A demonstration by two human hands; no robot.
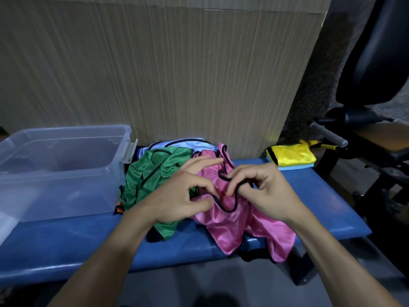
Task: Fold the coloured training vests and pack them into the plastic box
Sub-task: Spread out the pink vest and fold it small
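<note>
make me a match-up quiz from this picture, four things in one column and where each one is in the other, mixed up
Things:
1. pink vest
2. green vest
3. yellow vest
4. plastic box

Places:
A. folded at the bench's far right
B. left end of the bench
C. in both hands
D. crumpled between box and pink vest

Pairs: 1-C, 2-D, 3-A, 4-B
</note>
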